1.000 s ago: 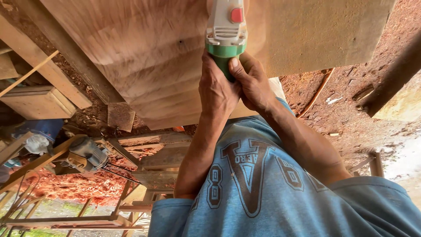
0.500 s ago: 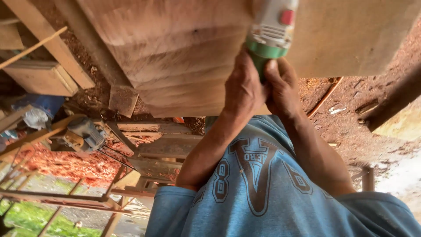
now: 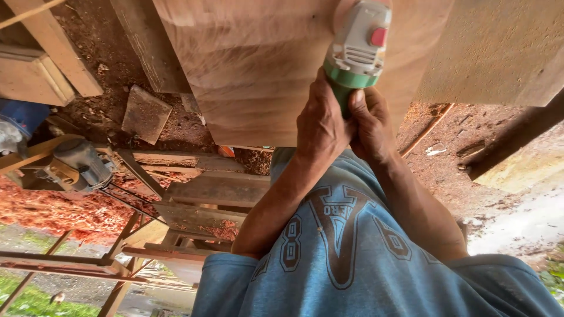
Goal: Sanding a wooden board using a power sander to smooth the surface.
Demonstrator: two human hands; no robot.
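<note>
Both hands are wrapped tight around the green handle of a power sander (image 3: 355, 56). The left hand (image 3: 320, 120) and the right hand (image 3: 369, 126) sit side by side, just above the middle of the frame. The sander's grey body with a red button points up to the top edge, pressed on a big wood panel (image 3: 258, 70).

The wood near the tool looks smooth, with soft wavy bands of colour, so a lot of it seems done already. How much is left is hard to judge, since the panel runs out of the top of the frame.

The sander's working end is cut off at the top. The blue shirt (image 3: 352, 258) hides the floor below. A dusty machine (image 3: 73, 164) sits at the left among red sawdust (image 3: 53, 211).
</note>
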